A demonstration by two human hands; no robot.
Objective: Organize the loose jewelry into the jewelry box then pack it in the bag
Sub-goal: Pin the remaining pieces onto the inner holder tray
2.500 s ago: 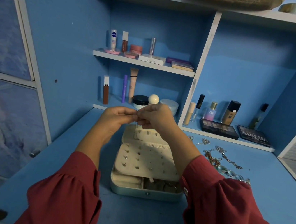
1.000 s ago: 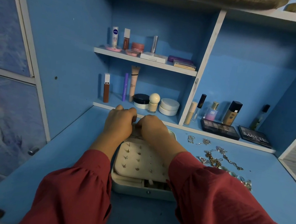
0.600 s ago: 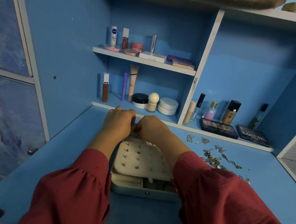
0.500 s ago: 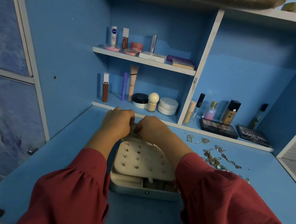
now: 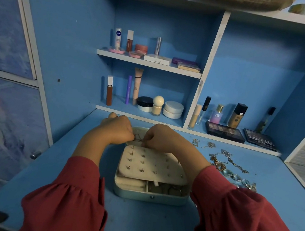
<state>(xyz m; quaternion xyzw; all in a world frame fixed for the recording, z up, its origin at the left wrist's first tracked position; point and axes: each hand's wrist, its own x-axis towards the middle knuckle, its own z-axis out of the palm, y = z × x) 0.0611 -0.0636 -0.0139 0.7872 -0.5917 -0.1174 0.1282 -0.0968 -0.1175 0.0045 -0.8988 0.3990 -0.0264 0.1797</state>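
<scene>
Left hand [image 5: 117,130] and right hand [image 5: 161,138] curled knuckle to knuckle over the open jewelry box [image 5: 151,173] lid, pinching a thin chain [image 5: 138,138]; more loose jewelry [image 5: 226,165] just right on the desk [image 5: 152,226]

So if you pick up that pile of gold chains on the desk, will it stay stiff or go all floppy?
Probably floppy: the gold chains lie in loose curls on the desk, so they would likely dangle. They look thin, so probably light. They are heaped together beside the rings, so lifting one may well drag others along in a tangle.
</scene>
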